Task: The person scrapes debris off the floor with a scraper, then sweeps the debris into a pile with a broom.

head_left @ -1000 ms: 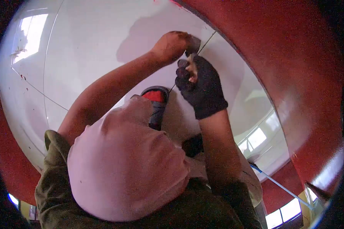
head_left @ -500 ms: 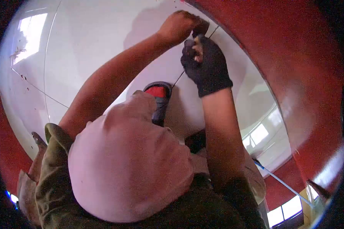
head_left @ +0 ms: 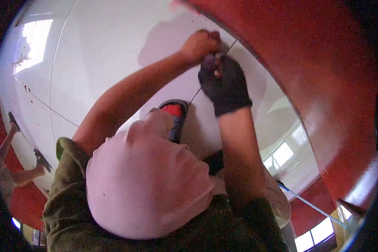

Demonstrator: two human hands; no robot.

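My left hand point(head_left: 202, 44) is bare. Its fingers are curled together and meet my right hand at the upper middle of the view. My right hand point(head_left: 227, 82) wears a black glove with some bare finger skin showing. Its fingers are bent closed, just below and to the right of the left fingers. Anything small pinched between the two hands is dark and blurred, so I cannot make it out. Beneath them lies the glossy white tiled floor point(head_left: 109, 46). A black sandal with a red patch point(head_left: 172, 110) stands below the hands.
A red surface point(head_left: 323, 63) curves along the right side. A blue pole point(head_left: 311, 203) slants at the lower right. Another person's legs point(head_left: 14, 166) show at the left edge. Pale pink cloth point(head_left: 149, 185) fills the lower middle. Small specks point(head_left: 27, 88) dot the floor.
Both hands have shifted lower in the view and stay together, with the left one closer to the glove. At the left edge, more of the other person's legs shows.
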